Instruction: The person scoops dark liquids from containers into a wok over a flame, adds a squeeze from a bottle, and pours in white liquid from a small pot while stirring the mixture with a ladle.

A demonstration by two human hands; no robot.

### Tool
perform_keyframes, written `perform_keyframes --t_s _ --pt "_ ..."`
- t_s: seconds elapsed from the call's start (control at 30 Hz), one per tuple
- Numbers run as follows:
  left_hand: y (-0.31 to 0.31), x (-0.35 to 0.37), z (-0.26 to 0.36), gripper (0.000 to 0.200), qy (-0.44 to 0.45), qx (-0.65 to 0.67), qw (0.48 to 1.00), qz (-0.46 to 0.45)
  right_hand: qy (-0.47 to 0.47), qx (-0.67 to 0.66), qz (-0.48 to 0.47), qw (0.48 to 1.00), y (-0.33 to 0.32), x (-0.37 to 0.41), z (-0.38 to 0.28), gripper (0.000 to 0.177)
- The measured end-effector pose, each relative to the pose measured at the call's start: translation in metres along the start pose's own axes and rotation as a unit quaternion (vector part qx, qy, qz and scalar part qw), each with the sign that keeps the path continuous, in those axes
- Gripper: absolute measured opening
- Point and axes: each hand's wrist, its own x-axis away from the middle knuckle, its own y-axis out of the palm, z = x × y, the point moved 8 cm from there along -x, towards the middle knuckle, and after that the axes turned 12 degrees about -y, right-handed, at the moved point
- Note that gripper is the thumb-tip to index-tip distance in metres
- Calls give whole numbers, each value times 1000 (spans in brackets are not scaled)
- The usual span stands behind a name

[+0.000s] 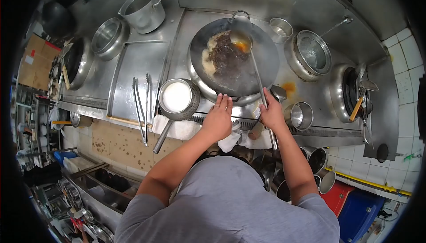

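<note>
A large dark wok [266, 65] stands on the stove, holding dark brown food [228, 52] with a pale, foamy edge on its left. My right hand [272, 113] is closed around the long handle of a ladle [256, 67]. The ladle's bowl lies over the far part of the wok, beside orange liquid [242, 46]. Fingers stretched out, my left hand [218, 118] rests at the wok's near rim, by its near handle. White cloths [228, 141] lie below that hand. Close to my right hand is a brown wooden handle [256, 132].
Left of the wok is a perforated, long-handled pan [191, 109] with white contents. Tongs [142, 109] lie across a metal tray [140, 65]. To the right stand a small metal pot [299, 116] and a round metal pot [313, 52]. A tall pot [144, 16] is at the back.
</note>
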Motion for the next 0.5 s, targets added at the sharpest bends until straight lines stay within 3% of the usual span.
perform_keyframes --t_s 0.07,0.13,0.17,0.27,0.33,0.37,0.4,0.43,0.5 --pt "0 0 0 83 -1 5 1000 1 -21 36 21 999 -17 -9 -20 70" --pt "1 1 -2 83 -6 9 1000 4 93 86 -20 992 -28 -12 -32 70" --pt "3 1 -2 84 -6 3 1000 6 91 87 -21 992 -27 -13 -34 70" --pt "1 1 -1 84 -6 -2 1000 8 68 156 -11 985 -21 0 -28 71" --pt "-2 1 -1 84 -5 -2 1000 8 -75 128 72 986 -14 10 -32 72" --pt "-2 1 -1 85 -6 -2 1000 1 -77 129 72 986 -13 16 -32 72" --pt "-2 1 -1 85 -7 -2 1000 -7 67 -30 43 996 -6 21 -26 72" --pt "-2 1 -1 85 -7 -1 1000 -5 207 -187 11 960 7 31 -28 71" --pt "0 3 -1 86 -5 2 1000 3 225 -251 10 942 -1 29 -46 61"
